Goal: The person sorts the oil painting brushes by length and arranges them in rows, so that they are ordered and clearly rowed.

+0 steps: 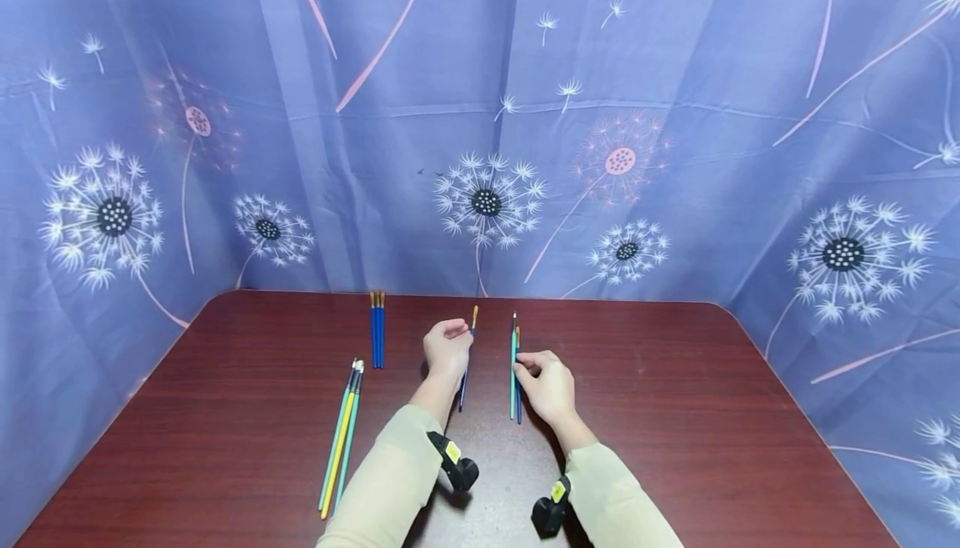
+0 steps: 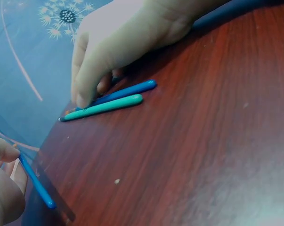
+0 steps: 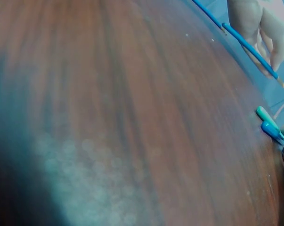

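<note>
My left hand (image 1: 447, 349) pinches a dark blue paintbrush (image 1: 463, 385) between thumb and fingers, its tan bristles pointing toward the curtain. In the left wrist view the handle of this brush slants down from the fingertips, its shadow beside it on the table. Further right, a teal paintbrush (image 1: 513, 394) and a second blue paintbrush (image 2: 141, 88) lie side by side with their handle ends toward me. My right hand (image 1: 549, 385) reaches over them from the right. Its thumb and forefinger pinch the second blue brush near the bristle end, partly hiding it.
Several blue paintbrushes (image 1: 377, 335) lie together at the back left of the dark red wooden table (image 1: 675, 414). Nearer, a bundle of one yellow brush (image 1: 341, 448) and two teal ones lies at a slant. A blue dandelion-print curtain (image 1: 375, 156) hangs behind the table's far edge.
</note>
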A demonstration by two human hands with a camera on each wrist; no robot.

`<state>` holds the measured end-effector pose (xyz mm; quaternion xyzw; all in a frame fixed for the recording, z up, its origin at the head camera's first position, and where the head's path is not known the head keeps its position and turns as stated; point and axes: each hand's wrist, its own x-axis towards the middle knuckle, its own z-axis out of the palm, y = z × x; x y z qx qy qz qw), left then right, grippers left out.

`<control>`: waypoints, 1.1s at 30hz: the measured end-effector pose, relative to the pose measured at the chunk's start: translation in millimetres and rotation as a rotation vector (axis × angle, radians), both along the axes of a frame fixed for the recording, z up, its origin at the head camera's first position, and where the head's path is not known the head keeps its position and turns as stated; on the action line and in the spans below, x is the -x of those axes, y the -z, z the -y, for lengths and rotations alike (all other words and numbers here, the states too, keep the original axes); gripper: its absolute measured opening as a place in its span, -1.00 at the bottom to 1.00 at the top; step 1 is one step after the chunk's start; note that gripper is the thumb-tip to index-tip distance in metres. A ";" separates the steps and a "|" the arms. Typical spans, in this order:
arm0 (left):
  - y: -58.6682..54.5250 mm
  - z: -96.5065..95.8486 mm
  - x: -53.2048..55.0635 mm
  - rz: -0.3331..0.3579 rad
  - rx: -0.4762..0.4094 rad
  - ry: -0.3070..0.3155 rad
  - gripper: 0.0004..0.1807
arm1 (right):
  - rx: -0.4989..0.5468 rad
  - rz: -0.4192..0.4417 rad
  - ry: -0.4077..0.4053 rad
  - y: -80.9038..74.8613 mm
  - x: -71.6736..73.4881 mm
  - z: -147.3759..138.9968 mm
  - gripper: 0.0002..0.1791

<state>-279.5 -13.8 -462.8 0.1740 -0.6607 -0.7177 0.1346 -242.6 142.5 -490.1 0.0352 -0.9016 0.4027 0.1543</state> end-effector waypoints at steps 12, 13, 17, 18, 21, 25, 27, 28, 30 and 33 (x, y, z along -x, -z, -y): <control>-4.8 20.1 5.7 0.027 -0.017 -0.016 -0.68 | -0.001 -0.026 0.002 1.6 0.5 -0.5 -0.82; -5.6 22.4 5.8 0.034 -0.013 -0.016 -0.69 | -0.002 -0.027 0.003 2.0 0.7 -0.3 -0.82; -7.3 31.2 7.6 0.051 -0.001 -0.020 -0.68 | -0.006 -0.027 0.007 3.0 1.1 0.2 -0.82; -7.8 33.4 7.8 0.057 0.002 -0.021 -0.68 | -0.007 -0.030 0.007 2.9 1.1 0.3 -0.82; -9.1 40.0 9.0 0.064 0.007 -0.027 -0.67 | -0.005 -0.035 0.007 2.4 0.8 0.5 -0.82; -10.2 48.5 11.5 0.061 0.012 -0.045 -0.66 | 0.000 -0.031 0.008 1.1 -0.2 0.7 -0.82; -10.4 52.8 13.0 0.056 0.016 -0.058 -0.65 | -0.003 -0.027 0.008 0.8 -0.4 0.7 -0.82; -10.8 55.0 13.6 0.052 0.018 -0.063 -0.65 | -0.004 -0.027 0.007 0.6 -0.5 0.7 -0.82; -11.4 59.6 14.7 0.048 0.023 -0.077 -0.65 | -0.005 -0.025 0.005 0.5 -0.6 0.5 -0.82; -12.7 66.7 15.4 0.050 0.027 -0.092 -0.66 | -0.003 -0.028 0.003 0.7 -0.8 0.4 -0.82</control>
